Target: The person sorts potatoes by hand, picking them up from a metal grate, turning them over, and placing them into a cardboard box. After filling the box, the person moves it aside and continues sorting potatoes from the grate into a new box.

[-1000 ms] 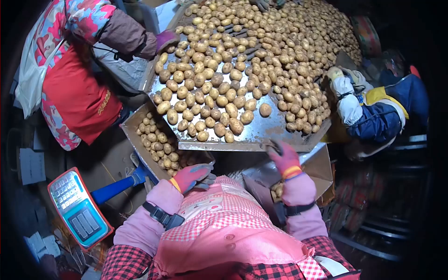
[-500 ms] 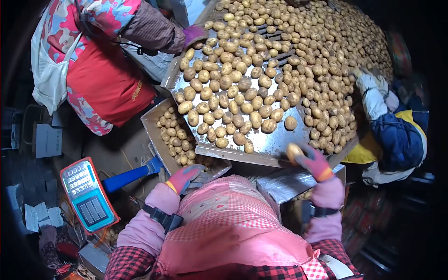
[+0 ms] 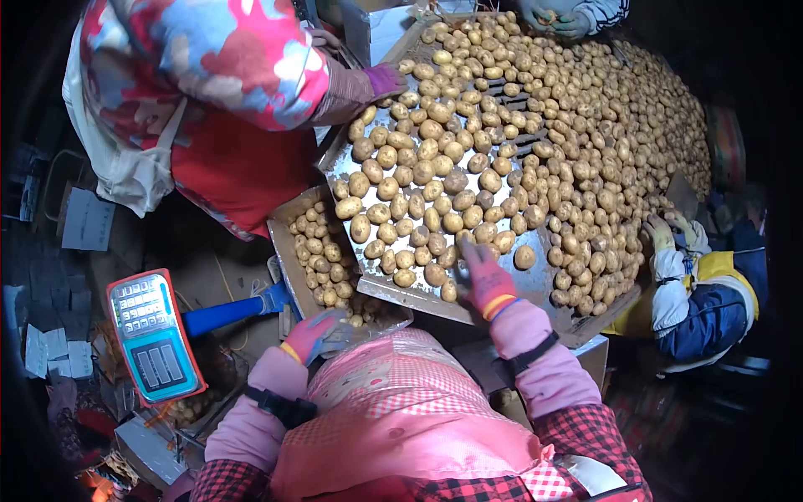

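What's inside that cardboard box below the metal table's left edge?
The cardboard box holds small potatoes, piled several deep. Its far end runs under the metal table, so that part stays hidden, as does the bottom.

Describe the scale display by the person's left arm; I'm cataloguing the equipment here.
The scale display is a flat rectangular panel with an orange-red frame and a light blue face. Its upper part carries a grid of pale keys, its lower part dark rectangular windows; no readout is legible. It sits tilted, facing up, left of the left hand, and a blue bar runs from behind it towards the box of potatoes. No hand touches it.
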Demonstrator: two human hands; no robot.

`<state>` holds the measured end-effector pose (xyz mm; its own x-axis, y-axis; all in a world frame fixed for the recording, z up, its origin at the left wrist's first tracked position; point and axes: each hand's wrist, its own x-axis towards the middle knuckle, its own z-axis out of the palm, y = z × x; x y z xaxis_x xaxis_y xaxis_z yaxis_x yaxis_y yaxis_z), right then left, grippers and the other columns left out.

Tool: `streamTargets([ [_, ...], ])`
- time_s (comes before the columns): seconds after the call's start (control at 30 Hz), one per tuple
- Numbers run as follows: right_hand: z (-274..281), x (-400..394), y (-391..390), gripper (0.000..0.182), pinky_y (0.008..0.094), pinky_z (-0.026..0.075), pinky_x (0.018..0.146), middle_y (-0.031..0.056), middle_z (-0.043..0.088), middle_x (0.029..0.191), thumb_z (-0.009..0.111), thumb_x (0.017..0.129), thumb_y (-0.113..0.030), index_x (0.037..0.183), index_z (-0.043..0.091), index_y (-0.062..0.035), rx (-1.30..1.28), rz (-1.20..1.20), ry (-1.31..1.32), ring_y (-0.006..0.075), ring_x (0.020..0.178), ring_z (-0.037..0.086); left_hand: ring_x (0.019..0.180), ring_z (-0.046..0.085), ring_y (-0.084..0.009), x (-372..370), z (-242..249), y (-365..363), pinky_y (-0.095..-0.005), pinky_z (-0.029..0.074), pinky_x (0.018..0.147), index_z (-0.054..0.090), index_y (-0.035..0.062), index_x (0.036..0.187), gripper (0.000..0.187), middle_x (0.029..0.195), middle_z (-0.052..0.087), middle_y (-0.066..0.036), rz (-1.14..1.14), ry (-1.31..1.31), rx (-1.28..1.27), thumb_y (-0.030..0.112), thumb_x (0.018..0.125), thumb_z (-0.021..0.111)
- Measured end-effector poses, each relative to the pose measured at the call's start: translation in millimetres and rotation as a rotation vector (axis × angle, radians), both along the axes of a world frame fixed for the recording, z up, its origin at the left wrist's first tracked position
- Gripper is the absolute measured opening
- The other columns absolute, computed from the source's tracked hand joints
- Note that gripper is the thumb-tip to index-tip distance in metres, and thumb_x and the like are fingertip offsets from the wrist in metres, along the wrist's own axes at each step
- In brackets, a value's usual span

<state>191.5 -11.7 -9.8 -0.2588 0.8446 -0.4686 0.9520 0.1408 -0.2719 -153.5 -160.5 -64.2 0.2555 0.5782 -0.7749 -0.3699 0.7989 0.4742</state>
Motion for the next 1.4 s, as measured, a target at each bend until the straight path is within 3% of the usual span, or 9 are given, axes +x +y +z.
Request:
streamTargets([
  [0.13, -3, -37, 23, 0.109, 0.0429, 0.051, 0.092, 0.019, 0.019, 0.152, 0.082, 0.066, -0.014, 0.15, 0.013, -0.0268, -0.015, 0.098, 0.068, 0.039, 0.113, 0.057, 0.107, 0.061, -0.0267, -14, -2, -31, -0.0389, 0.052, 0.088, 0.047, 0.002, 0.133, 0.044, 0.12, 0.06, -0.016, 0.121, -0.001, -0.015, 0.03, 0.099, 0.048],
  [0.5, -28, -127, 28, 0.066, 0.0413, 0.047, 0.093, 0.0172, 0.035, 0.144, 0.065, 0.082, -0.031, 0.14, 0.037, -0.0172, 0.068, 0.447, 0.602, 0.0387, 0.111, 0.056, 0.108, 0.061, -0.0312, -21, -6, -46, -0.0424, 0.052, 0.09, 0.047, -0.0007, 0.132, 0.043, 0.119, 0.059, -0.02, 0.139, -0.022, 0.005, 0.027, 0.099, 0.047],
  [0.7, -18, 3, 94, 0.068, 0.0549, 0.032, 0.104, 0.0168, 0.033, 0.146, 0.063, 0.08, -0.045, 0.14, 0.042, -0.023, 0.44, -0.167, -0.067, 0.0398, 0.135, 0.03, 0.106, 0.061, -0.0316, -1, 27, -14, -0.0417, 0.052, 0.089, 0.044, -0.0026, 0.134, 0.046, 0.117, 0.06, -0.021, 0.034, -0.05, -0.013, 0.026, 0.098, 0.049],
  [0.8, -37, 15, 70, 0.073, 0.0571, 0.023, 0.108, 0.0185, 0.029, 0.148, 0.061, 0.078, -0.05, 0.142, 0.039, -0.0238, 0.393, -0.086, -0.14, 0.0418, 0.138, 0.023, 0.108, 0.061, -0.0301, 12, 24, 8, -0.0389, 0.051, 0.091, 0.039, -0.0032, 0.138, 0.05, 0.121, 0.059, -0.021, -0.189, -0.095, 0.081, 0.027, 0.099, 0.049],
  [1.03, -23, 32, -28, 0.049, 0.0476, 0.036, 0.1, 0.0157, 0.051, 0.121, 0.066, 0.076, -0.033, 0.122, 0.056, -0.0165, 0.401, 0.266, 0.248, 0.0372, 0.117, 0.046, 0.107, 0.061, -0.0247, 60, 52, 67, -0.0364, 0.049, 0.091, 0.043, -0.0009, 0.136, 0.045, 0.118, 0.061, -0.016, -0.441, -0.094, 0.168, 0.023, 0.098, 0.051],
  [1.1, -17, 67, -32, 0.038, 0.0424, 0.046, 0.088, 0.0137, 0.06, 0.105, 0.064, 0.077, -0.024, 0.113, 0.06, -0.0136, 0.262, -0.029, 0.604, 0.0342, 0.097, 0.058, 0.106, 0.061, -0.0245, 69, 59, 72, -0.0372, 0.05, 0.091, 0.044, -0.0009, 0.135, 0.044, 0.118, 0.06, -0.016, -0.481, -0.145, 0.184, 0.022, 0.098, 0.051],
  [1.2, -8, 174, 7, 0.032, 0.0408, 0.049, 0.08, 0.0127, 0.062, 0.096, 0.064, 0.076, -0.017, 0.108, 0.063, -0.0105, 0.959, -0.189, 0.109, 0.0335, 0.082, 0.061, 0.108, 0.059, -0.0242, 70, 53, 74, -0.0375, 0.049, 0.09, 0.045, -0.0007, 0.134, 0.043, 0.12, 0.059, -0.015, -0.457, -0.099, 0.095, 0.021, 0.098, 0.052],
  [1.3, 0, 275, 29, 0.064, 0.0456, 0.034, 0.106, 0.0205, 0.042, 0.141, 0.06, 0.082, -0.051, 0.135, 0.051, -0.0172, 0.677, -0.672, -0.324, 0.0397, 0.131, 0.037, 0.108, 0.059, -0.0238, 77, 55, 76, -0.0363, 0.049, 0.09, 0.044, -0.0006, 0.135, 0.044, 0.12, 0.059, -0.015, -0.446, -0.056, 0.165, 0.02, 0.097, 0.052],
  [1.4, -39, 327, 47, 0.075, 0.0421, 0.03, 0.111, 0.0182, 0.025, 0.152, 0.06, 0.079, -0.062, 0.143, 0.042, -0.0271, 0.368, -0.936, -0.086, 0.0385, 0.136, 0.033, 0.109, 0.059, -0.0231, 86, 55, 80, -0.0355, 0.049, 0.089, 0.043, -0.0004, 0.136, 0.044, 0.121, 0.059, -0.014, -0.48, -0.075, 0.133, 0.019, 0.097, 0.052],
])
